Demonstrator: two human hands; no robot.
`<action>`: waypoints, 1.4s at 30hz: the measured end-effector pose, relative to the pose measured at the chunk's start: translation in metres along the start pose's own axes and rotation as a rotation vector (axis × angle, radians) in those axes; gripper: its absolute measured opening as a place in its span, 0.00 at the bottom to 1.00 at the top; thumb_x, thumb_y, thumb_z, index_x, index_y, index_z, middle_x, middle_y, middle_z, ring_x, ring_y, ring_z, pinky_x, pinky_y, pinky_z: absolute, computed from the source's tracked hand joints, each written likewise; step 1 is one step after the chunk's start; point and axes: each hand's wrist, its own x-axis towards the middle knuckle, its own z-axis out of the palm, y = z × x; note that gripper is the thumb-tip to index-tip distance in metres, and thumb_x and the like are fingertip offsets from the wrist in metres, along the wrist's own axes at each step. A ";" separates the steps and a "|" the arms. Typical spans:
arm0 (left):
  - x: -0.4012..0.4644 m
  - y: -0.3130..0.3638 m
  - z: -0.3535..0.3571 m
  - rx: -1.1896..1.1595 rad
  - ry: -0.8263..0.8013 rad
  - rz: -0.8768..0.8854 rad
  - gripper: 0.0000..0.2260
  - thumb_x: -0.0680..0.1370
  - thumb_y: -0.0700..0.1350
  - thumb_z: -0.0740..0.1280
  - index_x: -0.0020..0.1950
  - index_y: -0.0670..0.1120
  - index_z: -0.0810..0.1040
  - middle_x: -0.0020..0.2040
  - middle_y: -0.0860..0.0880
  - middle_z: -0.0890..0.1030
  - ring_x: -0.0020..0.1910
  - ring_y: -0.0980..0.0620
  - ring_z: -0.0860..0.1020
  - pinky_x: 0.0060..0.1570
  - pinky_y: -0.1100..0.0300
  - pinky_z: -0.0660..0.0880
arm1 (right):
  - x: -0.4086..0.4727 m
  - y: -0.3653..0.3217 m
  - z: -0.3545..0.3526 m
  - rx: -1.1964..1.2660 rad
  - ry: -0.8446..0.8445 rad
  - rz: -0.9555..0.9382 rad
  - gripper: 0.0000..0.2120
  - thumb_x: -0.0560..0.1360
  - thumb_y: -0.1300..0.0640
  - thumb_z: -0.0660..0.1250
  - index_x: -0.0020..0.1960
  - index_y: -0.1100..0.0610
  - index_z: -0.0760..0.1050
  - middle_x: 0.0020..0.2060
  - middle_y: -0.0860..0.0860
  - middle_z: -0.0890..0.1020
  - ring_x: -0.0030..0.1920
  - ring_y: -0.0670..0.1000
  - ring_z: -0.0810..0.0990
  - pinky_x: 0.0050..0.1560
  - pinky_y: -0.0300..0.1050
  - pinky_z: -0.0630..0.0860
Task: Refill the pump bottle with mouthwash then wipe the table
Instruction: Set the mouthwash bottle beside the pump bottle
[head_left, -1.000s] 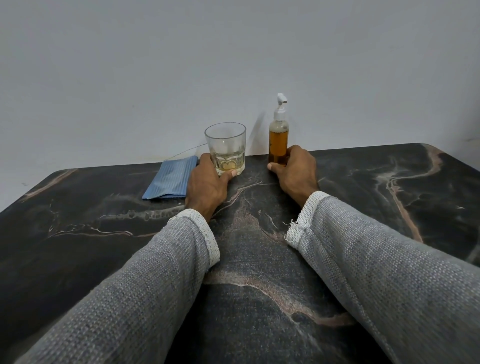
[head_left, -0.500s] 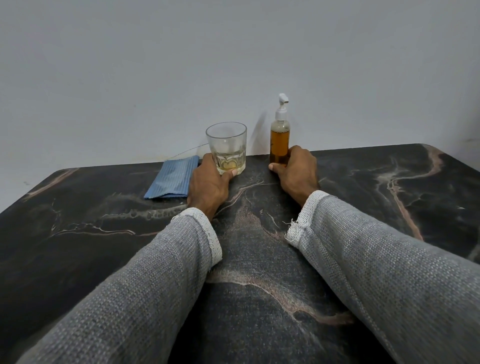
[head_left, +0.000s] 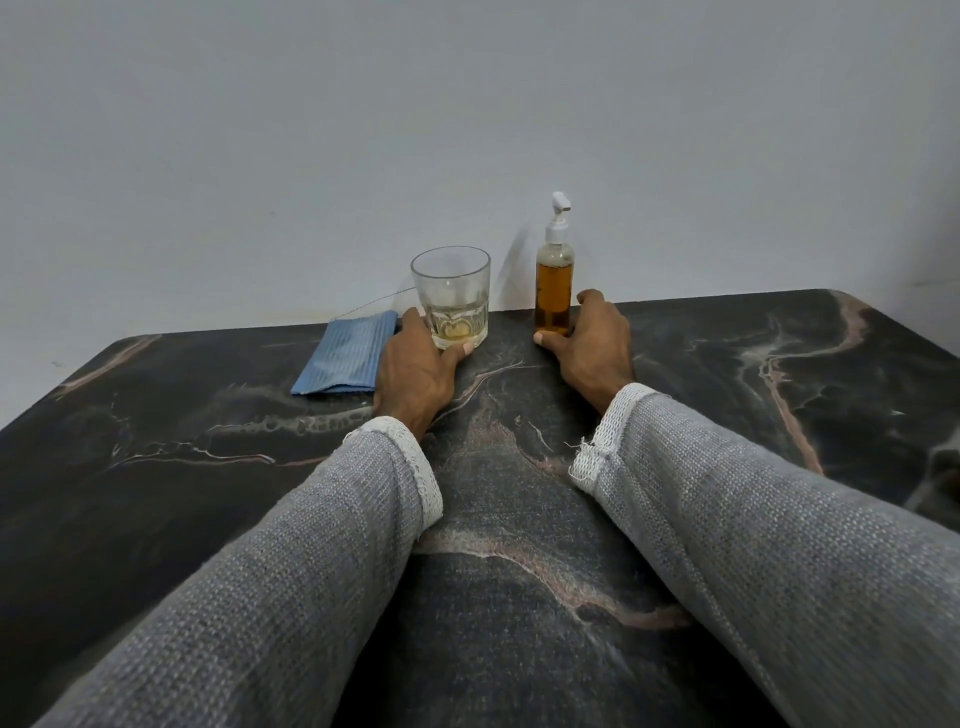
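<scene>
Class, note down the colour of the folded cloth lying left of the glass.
The cloth is light blue with fine ribbing, seen best in the head view.

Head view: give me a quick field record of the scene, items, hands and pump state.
glass: upright, a little pale yellow liquid at the bottom
bottle: upright, amber liquid nearly to the shoulder, pump on
cloth: blue, folded, flat, left of the glass
left hand: holds the base of the glass
right hand: holds the base of the bottle
table: dark marble; no spill visible
pouring: not started
</scene>
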 end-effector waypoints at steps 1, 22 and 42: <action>-0.002 0.000 -0.001 0.005 -0.010 -0.002 0.26 0.74 0.53 0.73 0.64 0.42 0.68 0.63 0.43 0.78 0.60 0.43 0.76 0.50 0.56 0.69 | -0.002 0.001 -0.001 0.011 -0.004 -0.002 0.31 0.72 0.52 0.74 0.69 0.59 0.66 0.63 0.57 0.75 0.64 0.58 0.73 0.64 0.53 0.72; -0.188 0.090 -0.049 0.332 -0.408 0.229 0.23 0.77 0.56 0.67 0.68 0.47 0.70 0.65 0.45 0.75 0.63 0.45 0.73 0.63 0.46 0.72 | -0.163 0.048 -0.148 -0.001 -0.062 -0.199 0.10 0.74 0.51 0.70 0.52 0.55 0.78 0.44 0.49 0.80 0.46 0.49 0.78 0.50 0.45 0.76; -0.253 0.147 -0.031 0.304 -0.517 0.294 0.26 0.76 0.52 0.70 0.71 0.47 0.67 0.68 0.45 0.72 0.65 0.45 0.72 0.65 0.45 0.70 | -0.208 0.135 -0.257 0.099 0.465 0.233 0.23 0.69 0.49 0.76 0.52 0.55 0.65 0.51 0.53 0.72 0.53 0.54 0.74 0.47 0.44 0.71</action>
